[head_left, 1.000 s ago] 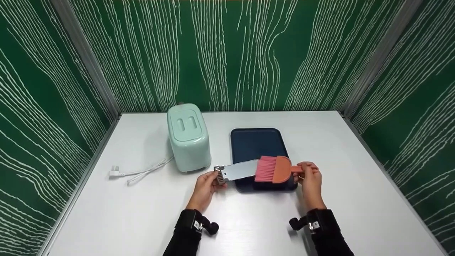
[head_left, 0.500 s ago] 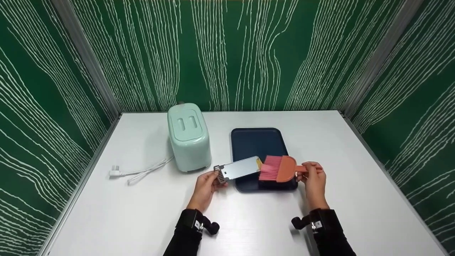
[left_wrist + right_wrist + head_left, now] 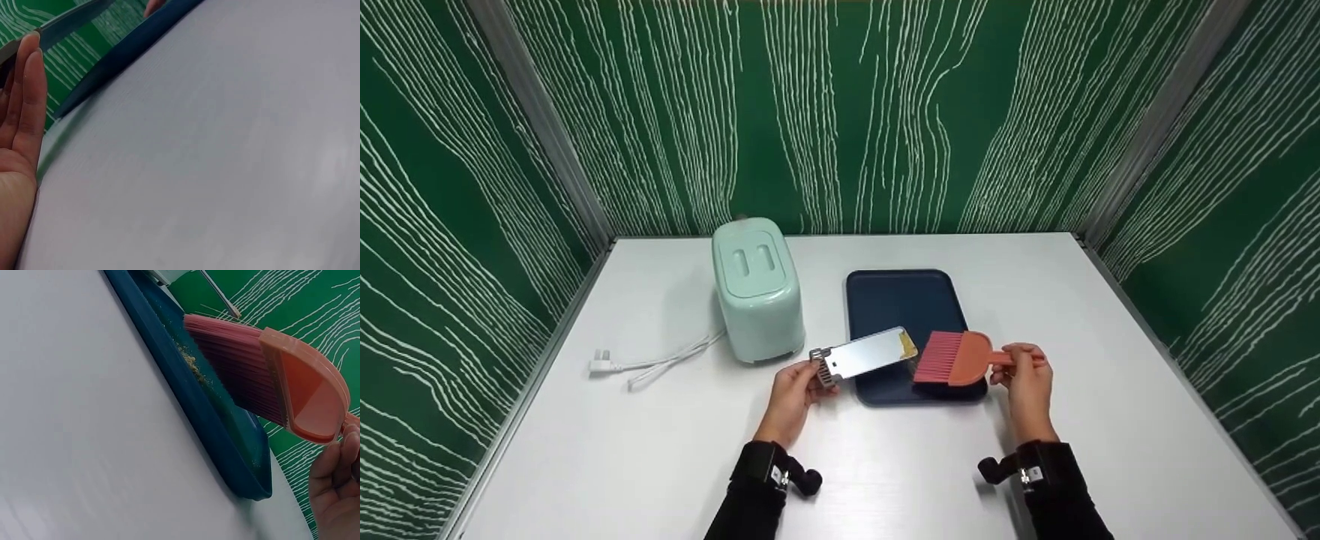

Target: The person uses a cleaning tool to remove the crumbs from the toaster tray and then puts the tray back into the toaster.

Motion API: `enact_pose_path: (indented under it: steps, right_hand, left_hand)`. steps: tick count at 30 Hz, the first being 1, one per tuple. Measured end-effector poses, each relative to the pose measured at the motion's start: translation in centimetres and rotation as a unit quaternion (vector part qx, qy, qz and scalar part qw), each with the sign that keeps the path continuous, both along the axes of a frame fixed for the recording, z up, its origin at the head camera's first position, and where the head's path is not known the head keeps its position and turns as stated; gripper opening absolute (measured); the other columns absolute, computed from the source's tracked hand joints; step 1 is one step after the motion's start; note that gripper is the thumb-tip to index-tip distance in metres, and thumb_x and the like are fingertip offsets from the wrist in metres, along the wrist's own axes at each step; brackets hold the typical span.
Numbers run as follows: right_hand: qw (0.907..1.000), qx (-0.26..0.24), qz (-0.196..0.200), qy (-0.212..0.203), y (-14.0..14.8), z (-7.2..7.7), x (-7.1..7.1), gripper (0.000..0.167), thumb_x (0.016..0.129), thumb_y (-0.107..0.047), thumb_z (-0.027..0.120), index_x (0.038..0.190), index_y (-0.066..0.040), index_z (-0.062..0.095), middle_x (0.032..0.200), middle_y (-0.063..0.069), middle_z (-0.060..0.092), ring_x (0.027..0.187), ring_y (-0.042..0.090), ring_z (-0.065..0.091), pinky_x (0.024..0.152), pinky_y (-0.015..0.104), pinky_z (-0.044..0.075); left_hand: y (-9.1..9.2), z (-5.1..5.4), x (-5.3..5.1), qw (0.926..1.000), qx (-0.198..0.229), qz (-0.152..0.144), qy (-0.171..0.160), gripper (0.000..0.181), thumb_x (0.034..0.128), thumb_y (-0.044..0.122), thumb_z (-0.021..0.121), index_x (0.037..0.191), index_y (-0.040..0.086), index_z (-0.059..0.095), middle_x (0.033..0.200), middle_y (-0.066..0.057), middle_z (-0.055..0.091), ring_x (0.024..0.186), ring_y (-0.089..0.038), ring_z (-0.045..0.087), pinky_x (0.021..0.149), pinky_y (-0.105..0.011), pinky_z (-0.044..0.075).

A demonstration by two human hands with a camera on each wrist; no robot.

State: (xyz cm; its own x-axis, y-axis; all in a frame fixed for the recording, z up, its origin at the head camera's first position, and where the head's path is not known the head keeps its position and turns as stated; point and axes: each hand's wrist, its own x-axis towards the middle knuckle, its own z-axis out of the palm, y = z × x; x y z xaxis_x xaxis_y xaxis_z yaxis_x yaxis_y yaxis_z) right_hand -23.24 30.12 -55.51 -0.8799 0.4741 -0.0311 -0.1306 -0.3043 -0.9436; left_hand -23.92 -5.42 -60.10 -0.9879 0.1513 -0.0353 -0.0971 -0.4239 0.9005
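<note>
The left hand (image 3: pixel 793 399) pinches the grey slotted end of a flat metal tray (image 3: pixel 870 354), which slants over a dark blue tray (image 3: pixel 901 296). Yellowish crumbs (image 3: pixel 908 345) lie on the metal tray's far right end. In the right hand (image 3: pixel 1026 388) is the handle of an orange brush (image 3: pixel 971 358); its pink bristles (image 3: pixel 937 357) point left, just apart from the metal tray. Seen from the right wrist, more crumbs (image 3: pixel 192 364) lie in the blue tray (image 3: pixel 185 396) below the bristles (image 3: pixel 239 363).
A mint green toaster (image 3: pixel 761 300) stands on the white table (image 3: pixel 660 465), left of the blue tray. Its white cord and plug (image 3: pixel 602 364) lie farther left. Green walls with white lines (image 3: pixel 885 112) surround the table's back and sides.
The right hand has moved the brush to the right, off the metal tray's end, uncovering the crumbs there. The left hand has hardly moved.
</note>
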Motion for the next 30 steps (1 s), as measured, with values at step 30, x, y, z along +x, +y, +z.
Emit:
enact_pose_path:
  steps: [30]
  right_hand:
    - [0.9957, -0.031, -0.024, 0.084, -6.3, 4.1, -1.1, 0.019, 0.112, -0.007, 0.044, 0.101, -0.001, 0.057, 0.076, 0.001, 0.072, 0.055, 0.009, 0.059, 0.052, 0.02, 0.052]
  left_hand:
    - [-0.1, 0.1, 0.0, 0.9999, -0.009, -0.006, -0.002, 0.03, 0.1113, 0.014, 0.052, 0.121, -0.01, 0.067, 0.092, -0.009, 0.077, 0.073, -0.018, 0.074, 0.07, -0.028, 0.06]
